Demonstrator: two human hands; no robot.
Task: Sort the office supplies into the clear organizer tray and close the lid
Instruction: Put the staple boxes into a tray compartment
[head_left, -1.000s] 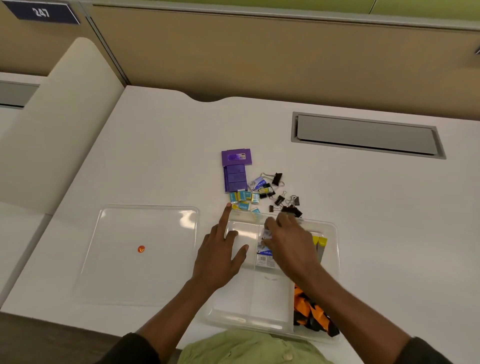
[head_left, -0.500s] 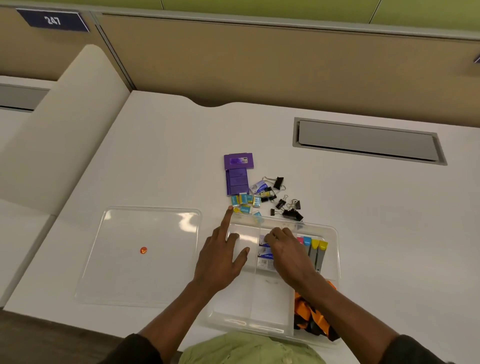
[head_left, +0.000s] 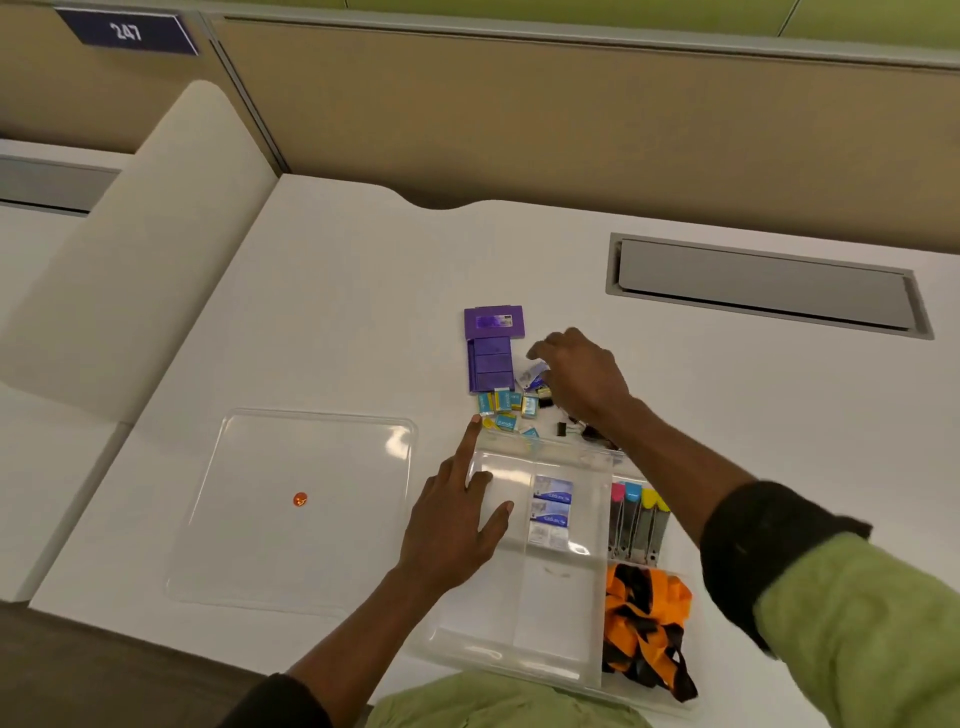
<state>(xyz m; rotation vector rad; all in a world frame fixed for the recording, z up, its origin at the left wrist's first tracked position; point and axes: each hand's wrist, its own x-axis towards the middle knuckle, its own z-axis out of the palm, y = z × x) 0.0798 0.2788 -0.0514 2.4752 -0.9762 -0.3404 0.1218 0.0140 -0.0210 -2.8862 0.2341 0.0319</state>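
organizer tray (head_left: 519, 654), lower centre: left hand (head_left: 452, 525) flat on its left side, fingers spread. right hand (head_left: 582, 376), centre, curled over loose supplies (head_left: 501, 402) above it; grip unclear. lid (head_left: 291, 467) off, lower left.

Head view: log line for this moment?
left hand: rests on tray | right hand: over loose supplies | lid: off, left of tray

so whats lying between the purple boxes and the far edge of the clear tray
A cluster of small teal and yellow packets on the desk, between the purple boxes and the clear tray rim. The head view shows it.
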